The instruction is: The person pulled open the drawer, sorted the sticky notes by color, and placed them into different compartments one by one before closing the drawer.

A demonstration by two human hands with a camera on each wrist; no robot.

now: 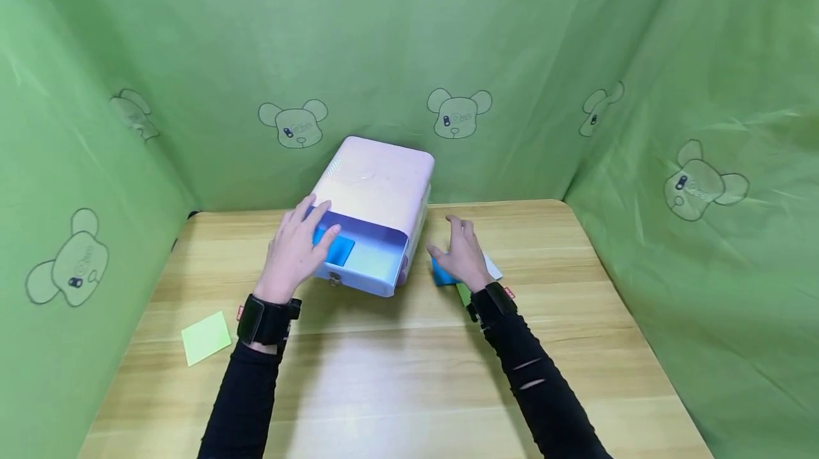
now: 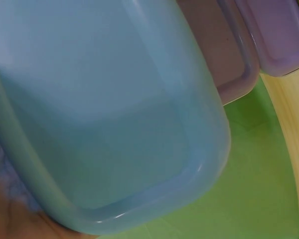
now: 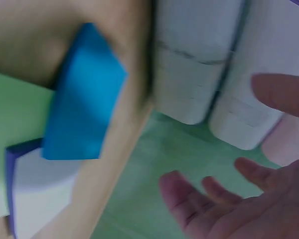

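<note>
A small cabinet with a pale pink top [image 1: 380, 182] stands at the back of the table, its top drawer [image 1: 377, 260] pulled out. Inside that drawer lies a blue square pad [image 1: 341, 251], partly covered by my left hand [image 1: 293, 254]. The left fingers are spread over the drawer's left side; whether they touch it is unclear. To the right of the cabinet, my right hand [image 1: 463, 258] hovers with parted fingers and holds nothing. Below it on the table are a blue pad [image 3: 84, 99], a green pad [image 3: 20, 124] and a white pad [image 3: 45, 184].
A light green square pad [image 1: 206, 338] lies on the wooden table [image 1: 384, 402] at the left. Green cloth [image 1: 377, 40] with printed bear heads hangs behind and along both sides. A metal lock [image 1: 335, 278] sits on the drawer front.
</note>
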